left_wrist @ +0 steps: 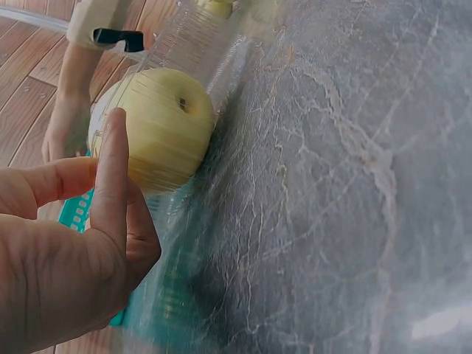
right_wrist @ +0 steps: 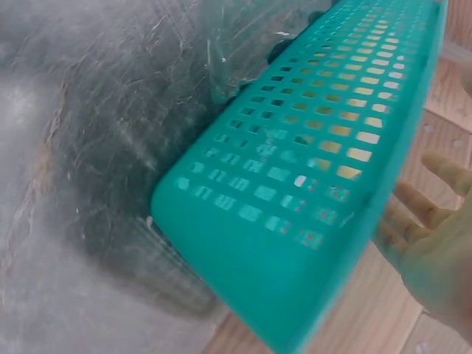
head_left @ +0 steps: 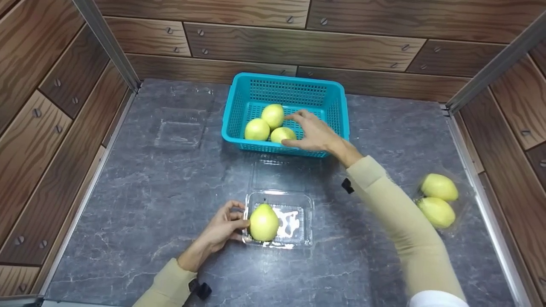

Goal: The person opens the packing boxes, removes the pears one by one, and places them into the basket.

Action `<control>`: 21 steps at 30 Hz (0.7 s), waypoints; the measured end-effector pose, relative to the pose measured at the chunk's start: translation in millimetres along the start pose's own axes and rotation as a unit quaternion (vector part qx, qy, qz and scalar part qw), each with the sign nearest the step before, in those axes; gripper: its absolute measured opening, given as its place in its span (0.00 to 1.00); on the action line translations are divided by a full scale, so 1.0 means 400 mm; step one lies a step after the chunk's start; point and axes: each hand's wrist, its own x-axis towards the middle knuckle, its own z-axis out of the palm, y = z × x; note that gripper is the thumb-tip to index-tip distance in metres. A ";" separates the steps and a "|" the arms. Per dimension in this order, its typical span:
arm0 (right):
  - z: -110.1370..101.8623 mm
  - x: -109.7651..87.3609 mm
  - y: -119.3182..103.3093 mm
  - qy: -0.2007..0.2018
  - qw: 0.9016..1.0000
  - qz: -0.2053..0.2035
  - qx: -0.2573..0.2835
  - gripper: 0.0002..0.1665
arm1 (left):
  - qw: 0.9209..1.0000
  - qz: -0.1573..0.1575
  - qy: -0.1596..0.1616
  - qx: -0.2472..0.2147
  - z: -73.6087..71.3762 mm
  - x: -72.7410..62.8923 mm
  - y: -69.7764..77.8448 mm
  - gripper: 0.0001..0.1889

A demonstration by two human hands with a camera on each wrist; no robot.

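Note:
A clear plastic clamshell container (head_left: pixel 298 243) lies on the table with its lid folded back. One yellow-green pear (head_left: pixel 265 222) occupies its left half, stem toward the basket. My left hand (head_left: pixel 224 226) pinches the container's left edge, thumb beside the pear; the left wrist view shows the fingers close along the clear wall. My right hand (head_left: pixel 313 133) reaches over the teal basket (head_left: pixel 344 108), thumb and fingers spread around the nearest right pear (head_left: pixel 283 135). Two more pears, one at the back (head_left: pixel 273 115) and one at the left (head_left: pixel 257 129), sit beside it.
Two pears (head_left: pixel 437 200) in clear plastic lie at the right, near the metal side rail (head_left: pixel 490 230). Another clear container (head_left: pixel 179 132) rests at the back left. Wood-patterned walls (head_left: pixel 256 42) enclose the grey marbled table (head_left: pixel 140 204).

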 end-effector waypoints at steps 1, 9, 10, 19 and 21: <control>-0.004 -0.009 -0.005 0.004 1.000 -0.007 -0.005 0.48 | 1.000 -0.001 0.000 -0.001 0.000 0.000 0.000 0.22; -0.030 -0.087 -0.046 0.043 0.993 -0.103 -0.034 0.49 | 1.000 -0.001 0.001 -0.004 0.000 0.000 0.000 0.22; -0.031 -0.097 -0.052 0.045 0.992 -0.115 -0.036 0.49 | 1.000 -0.001 0.001 -0.004 0.000 0.000 0.000 0.22; 0.006 -0.185 -0.089 0.060 0.972 -0.218 -0.067 0.52 | 1.000 -0.004 0.003 -0.006 0.000 0.000 -0.001 0.23; 0.024 -0.200 -0.092 0.069 0.962 -0.252 -0.073 0.52 | 1.000 -0.004 0.004 -0.004 0.000 0.000 -0.002 0.23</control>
